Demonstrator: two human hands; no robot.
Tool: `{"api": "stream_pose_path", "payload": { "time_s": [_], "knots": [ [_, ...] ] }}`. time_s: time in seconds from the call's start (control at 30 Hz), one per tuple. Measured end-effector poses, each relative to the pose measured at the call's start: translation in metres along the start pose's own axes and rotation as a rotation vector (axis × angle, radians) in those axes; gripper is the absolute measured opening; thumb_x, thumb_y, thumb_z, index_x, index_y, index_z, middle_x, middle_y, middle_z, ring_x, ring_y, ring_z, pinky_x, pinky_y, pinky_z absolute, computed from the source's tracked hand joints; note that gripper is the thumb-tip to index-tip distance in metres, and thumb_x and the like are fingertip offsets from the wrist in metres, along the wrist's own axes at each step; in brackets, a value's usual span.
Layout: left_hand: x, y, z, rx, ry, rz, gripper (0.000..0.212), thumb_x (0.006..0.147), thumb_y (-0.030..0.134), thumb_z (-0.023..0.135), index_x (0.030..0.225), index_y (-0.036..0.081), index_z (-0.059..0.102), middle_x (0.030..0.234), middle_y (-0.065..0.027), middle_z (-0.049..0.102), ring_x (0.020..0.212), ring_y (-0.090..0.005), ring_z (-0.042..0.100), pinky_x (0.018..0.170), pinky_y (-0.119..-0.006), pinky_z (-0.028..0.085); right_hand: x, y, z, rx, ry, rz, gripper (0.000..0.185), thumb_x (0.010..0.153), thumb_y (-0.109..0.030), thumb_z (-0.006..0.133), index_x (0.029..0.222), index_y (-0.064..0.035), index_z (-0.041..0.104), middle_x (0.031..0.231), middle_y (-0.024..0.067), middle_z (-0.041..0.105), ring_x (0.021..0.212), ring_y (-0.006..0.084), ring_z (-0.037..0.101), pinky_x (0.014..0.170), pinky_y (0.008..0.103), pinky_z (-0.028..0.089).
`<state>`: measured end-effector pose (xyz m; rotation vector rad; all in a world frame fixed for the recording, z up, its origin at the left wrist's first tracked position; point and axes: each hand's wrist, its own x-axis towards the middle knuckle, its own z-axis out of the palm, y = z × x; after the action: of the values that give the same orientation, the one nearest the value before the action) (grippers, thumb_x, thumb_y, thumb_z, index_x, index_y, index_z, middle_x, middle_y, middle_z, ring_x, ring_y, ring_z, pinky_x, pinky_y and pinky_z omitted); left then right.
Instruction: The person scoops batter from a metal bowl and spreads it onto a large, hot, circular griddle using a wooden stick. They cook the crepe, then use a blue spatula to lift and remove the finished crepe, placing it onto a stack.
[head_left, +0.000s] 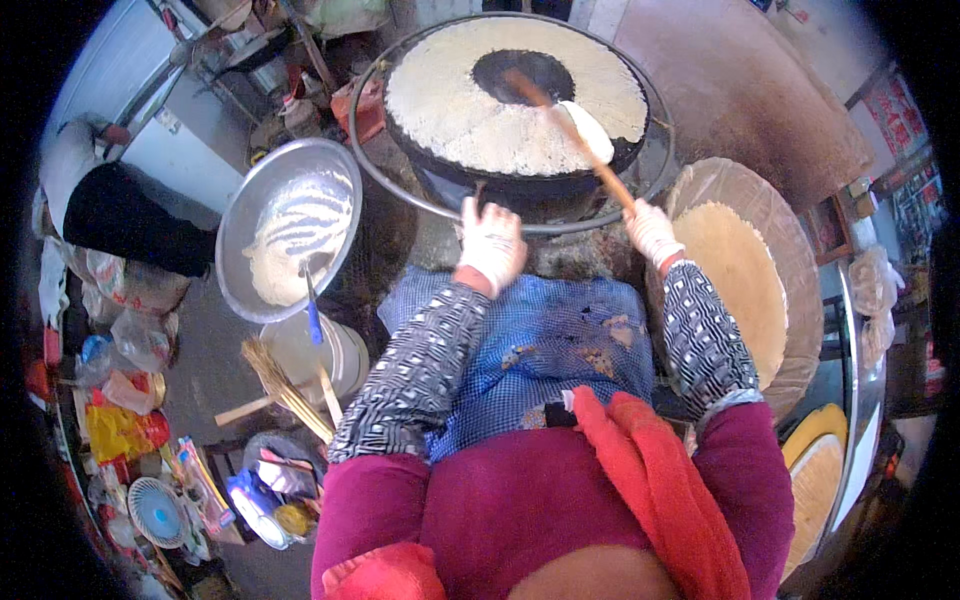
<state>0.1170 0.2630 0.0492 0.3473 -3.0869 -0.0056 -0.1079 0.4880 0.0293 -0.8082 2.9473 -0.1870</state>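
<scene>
My right hand (654, 234), in a thin white glove, grips a long wooden stick (611, 182). The stick slants over a round black griddle (525, 75), its far end blurred above the dark bare centre. A wide ring of pale batter (442, 90) covers the griddle around that centre. Against the stick, at the right of the ring, lies a thick white mass (589, 133), apparently wet batter. My left hand (491, 244), gloved too, is at the near side of the metal hoop (405, 201) around the griddle. Its fingers are curled on a thin dark object (480, 191), mostly hidden.
Left of the griddle, a metal basin (232, 262) holds batter and a blue-handled ladle (314, 322), above a white bucket (349, 356). A straw brush (266, 364) lies nearby. At right, a wide plastic-lined tray (799, 315) bears a round tan flatbread (735, 277). A checked blue cloth (525, 330) covers my lap.
</scene>
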Motion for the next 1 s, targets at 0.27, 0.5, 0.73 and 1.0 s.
{"api": "stream_pose_path", "payload": {
  "time_s": [0.27,0.5,0.73,1.0],
  "knots": [
    [-0.006,0.0,0.061,0.135,0.215,-0.033,0.059,0.089,0.032,0.055,0.136,-0.002,0.051,0.142,-0.0187,0.051,0.136,-0.034,0.043,0.12,-0.06,0.01,0.003,0.0,0.004,-0.004,0.1,-0.103,0.031,0.096,-0.037,0.054,0.097,-0.007,0.061,0.088,0.0256,0.068,0.085,0.0439,0.066,0.078,0.0544,0.052],
    [-0.003,-0.032,0.059,0.171,0.231,-0.05,0.044,0.09,0.017,0.048,0.13,-0.001,0.056,0.134,-0.018,0.057,0.13,-0.0329,0.049,0.118,-0.061,0.016,0.007,-0.012,-0.006,0.108,0.182,-0.102,0.028,0.096,-0.032,0.057,0.093,-0.0043,0.062,0.084,0.0257,0.067,0.082,0.0452,0.065,0.073,0.0543,0.051],
    [-0.013,-0.082,0.07,0.222,0.233,-0.234,0.041,0.093,0.023,0.048,0.128,0.005,0.057,0.136,-0.0117,0.057,0.13,-0.0277,0.05,0.117,-0.062,0.014,-0.139,-0.002,-0.019,0.171,0.101,-0.286,0.02,0.096,-0.026,0.059,0.097,-0.0062,0.058,0.074,0.023,0.065,0.069,0.0452,0.063,0.06,0.0558,0.05],
    [-0.013,-0.012,0.063,-0.09,0.297,-0.122,0.038,0.086,0.019,0.05,0.117,-0.001,0.061,0.126,-0.0176,0.06,0.124,-0.0327,0.052,0.114,-0.065,0.018,-0.196,0.056,0.007,0.007,0.16,-0.238,0.021,0.095,-0.026,0.059,0.094,-0.0057,0.057,0.064,0.0217,0.062,0.057,0.0435,0.06,0.054,0.0545,0.049]
  ]
}}
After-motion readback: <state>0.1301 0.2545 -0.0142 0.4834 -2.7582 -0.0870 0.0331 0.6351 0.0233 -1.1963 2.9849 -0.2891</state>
